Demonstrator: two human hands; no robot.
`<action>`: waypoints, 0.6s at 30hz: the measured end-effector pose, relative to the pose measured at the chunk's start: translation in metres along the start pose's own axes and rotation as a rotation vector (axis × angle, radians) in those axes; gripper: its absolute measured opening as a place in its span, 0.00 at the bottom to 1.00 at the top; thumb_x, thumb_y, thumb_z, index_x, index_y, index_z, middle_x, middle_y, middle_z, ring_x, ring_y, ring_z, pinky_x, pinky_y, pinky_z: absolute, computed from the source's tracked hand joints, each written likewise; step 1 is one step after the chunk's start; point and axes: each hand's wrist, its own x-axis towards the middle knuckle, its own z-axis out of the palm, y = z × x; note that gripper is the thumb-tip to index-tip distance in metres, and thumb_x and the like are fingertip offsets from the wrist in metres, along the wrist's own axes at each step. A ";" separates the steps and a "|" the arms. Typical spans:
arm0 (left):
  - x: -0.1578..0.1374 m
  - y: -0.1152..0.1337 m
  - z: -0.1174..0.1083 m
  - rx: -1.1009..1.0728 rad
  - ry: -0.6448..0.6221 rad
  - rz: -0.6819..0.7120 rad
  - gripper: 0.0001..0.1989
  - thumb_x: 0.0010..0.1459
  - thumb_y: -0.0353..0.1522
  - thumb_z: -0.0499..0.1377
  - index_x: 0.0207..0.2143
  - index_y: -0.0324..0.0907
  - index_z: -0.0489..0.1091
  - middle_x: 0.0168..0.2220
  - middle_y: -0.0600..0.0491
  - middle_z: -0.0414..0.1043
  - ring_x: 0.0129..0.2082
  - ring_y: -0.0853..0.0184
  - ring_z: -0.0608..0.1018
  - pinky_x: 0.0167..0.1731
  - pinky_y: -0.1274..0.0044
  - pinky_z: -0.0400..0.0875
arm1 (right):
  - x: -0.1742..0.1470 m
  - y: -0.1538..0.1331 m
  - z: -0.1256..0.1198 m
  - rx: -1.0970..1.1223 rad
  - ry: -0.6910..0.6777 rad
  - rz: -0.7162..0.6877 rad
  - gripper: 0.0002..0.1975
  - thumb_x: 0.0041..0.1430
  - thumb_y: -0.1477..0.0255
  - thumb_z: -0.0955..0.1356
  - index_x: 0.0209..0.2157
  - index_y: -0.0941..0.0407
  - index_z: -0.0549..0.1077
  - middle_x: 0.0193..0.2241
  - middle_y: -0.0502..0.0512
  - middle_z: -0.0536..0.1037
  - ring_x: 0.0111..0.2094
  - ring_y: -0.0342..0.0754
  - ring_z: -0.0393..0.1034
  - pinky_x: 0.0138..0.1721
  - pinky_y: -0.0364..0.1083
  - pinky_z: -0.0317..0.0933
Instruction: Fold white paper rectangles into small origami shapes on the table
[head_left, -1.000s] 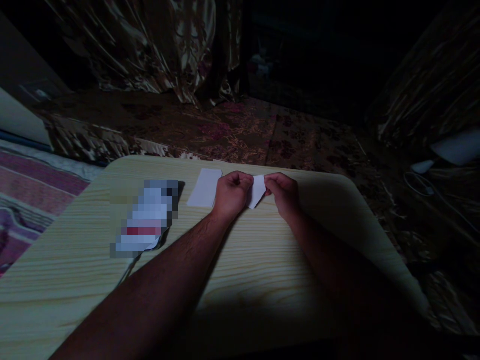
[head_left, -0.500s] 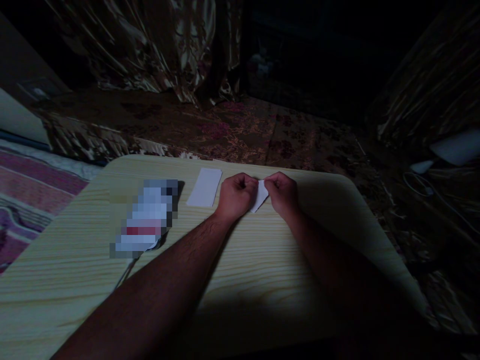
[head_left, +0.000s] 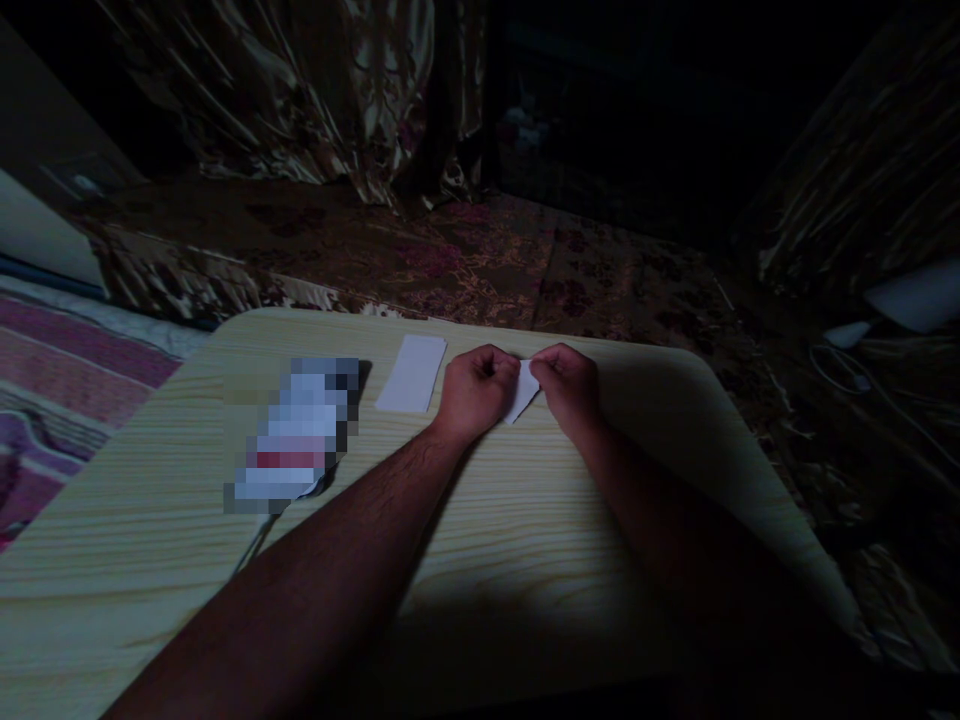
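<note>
A small white piece of paper (head_left: 520,396) is pinched between my two hands over the far middle of the table. My left hand (head_left: 480,390) is closed on its left side, hiding part of it. On its upper right edge, the fingers of my right hand (head_left: 568,382) are closed too. Between the hands the paper narrows to a point toward me. A white stack of paper slips (head_left: 411,374) lies flat just left of my left hand, apart from it.
The pale wood-grain table (head_left: 510,560) has rounded far corners. At its left lies a pixelated, phone-like object (head_left: 296,435) with a white cable. Beyond stand a patterned cloth-covered ledge (head_left: 420,250) and curtains (head_left: 390,90). A striped cloth (head_left: 60,370) is at far left.
The view has shifted very slightly, so everything sits a few pixels to the right. Both hands keep their pinch on the piece of paper, with little other movement.
</note>
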 end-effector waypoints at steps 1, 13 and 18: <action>0.000 0.000 0.000 -0.002 0.001 0.003 0.12 0.53 0.38 0.58 0.28 0.38 0.73 0.25 0.53 0.73 0.24 0.70 0.70 0.24 0.80 0.64 | 0.000 0.000 0.000 0.009 -0.004 0.003 0.06 0.48 0.70 0.67 0.26 0.57 0.74 0.20 0.48 0.72 0.22 0.42 0.65 0.24 0.41 0.58; 0.000 0.000 -0.001 0.034 0.030 -0.004 0.12 0.52 0.39 0.58 0.28 0.38 0.73 0.25 0.53 0.73 0.24 0.70 0.70 0.24 0.80 0.63 | 0.001 0.001 0.002 -0.039 0.029 -0.026 0.07 0.48 0.69 0.66 0.26 0.57 0.74 0.20 0.48 0.74 0.22 0.42 0.66 0.24 0.41 0.58; 0.001 -0.001 0.000 0.033 0.034 0.010 0.12 0.53 0.39 0.57 0.29 0.39 0.73 0.25 0.53 0.72 0.24 0.71 0.69 0.24 0.80 0.62 | 0.000 0.001 0.001 -0.025 -0.013 -0.025 0.08 0.49 0.68 0.67 0.27 0.58 0.74 0.21 0.49 0.75 0.24 0.43 0.67 0.25 0.41 0.59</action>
